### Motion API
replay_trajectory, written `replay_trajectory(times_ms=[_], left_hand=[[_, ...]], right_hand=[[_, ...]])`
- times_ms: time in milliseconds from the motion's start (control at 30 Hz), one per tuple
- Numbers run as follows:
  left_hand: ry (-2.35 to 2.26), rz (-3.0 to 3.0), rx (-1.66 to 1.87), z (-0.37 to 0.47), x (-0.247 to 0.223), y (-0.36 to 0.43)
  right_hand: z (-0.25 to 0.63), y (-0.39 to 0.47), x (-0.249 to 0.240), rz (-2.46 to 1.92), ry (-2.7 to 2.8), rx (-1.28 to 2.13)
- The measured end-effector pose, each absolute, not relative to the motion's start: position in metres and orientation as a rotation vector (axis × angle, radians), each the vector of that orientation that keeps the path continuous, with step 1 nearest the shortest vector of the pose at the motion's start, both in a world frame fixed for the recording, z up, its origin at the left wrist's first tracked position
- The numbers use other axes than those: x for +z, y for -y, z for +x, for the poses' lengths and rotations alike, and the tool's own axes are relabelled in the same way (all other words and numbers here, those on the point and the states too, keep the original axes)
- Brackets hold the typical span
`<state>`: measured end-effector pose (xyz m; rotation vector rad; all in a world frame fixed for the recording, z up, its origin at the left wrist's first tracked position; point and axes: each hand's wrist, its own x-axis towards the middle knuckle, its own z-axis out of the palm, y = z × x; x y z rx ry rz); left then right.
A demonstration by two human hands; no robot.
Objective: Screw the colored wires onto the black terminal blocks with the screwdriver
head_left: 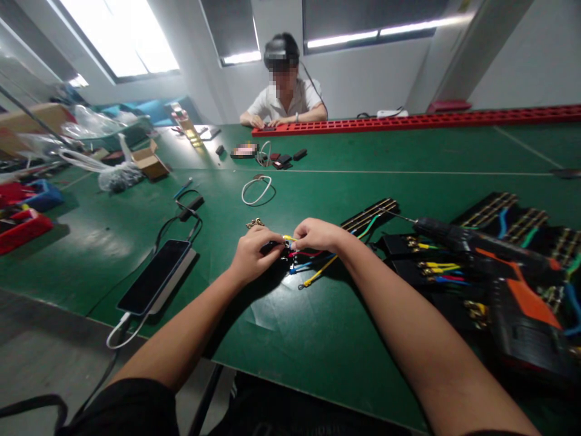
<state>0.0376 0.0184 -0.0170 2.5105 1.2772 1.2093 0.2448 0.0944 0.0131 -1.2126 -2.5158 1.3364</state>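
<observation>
My left hand (258, 251) is closed, thumb and fingers pinched around a small black part mostly hidden by the fingers. Against it, my right hand (314, 235) pinches at the same spot, and what lies between its fingertips is too small to make out. Coloured wires spread out below the fingertips: a yellow wire (320, 272) with a ring terminal at its end, a blue wire (304, 266) and a red one. Just beyond my left hand lies a small pile of brass-coloured pieces (255, 223). A black strip with brass bars (370, 216) rests past my right wrist.
At right, a cordless drill (512, 284) lies by several black wired strips (492, 209). A phone (154, 275) with cables lies at left, near red bins (25, 230). Across the green table (408, 163), a person sits by a long red slotted rail (385, 123).
</observation>
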Motion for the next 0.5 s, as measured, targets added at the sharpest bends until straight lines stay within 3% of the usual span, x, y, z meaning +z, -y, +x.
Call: replay_trajectory(times_ms=[500], left_hand=[[-1.244, 2.517, 1.177, 0.0373, -0.0181, -0.0213]], right_hand=[[0.2456, -0.095, 0.0129, -1.21, 2.478, 1.371]])
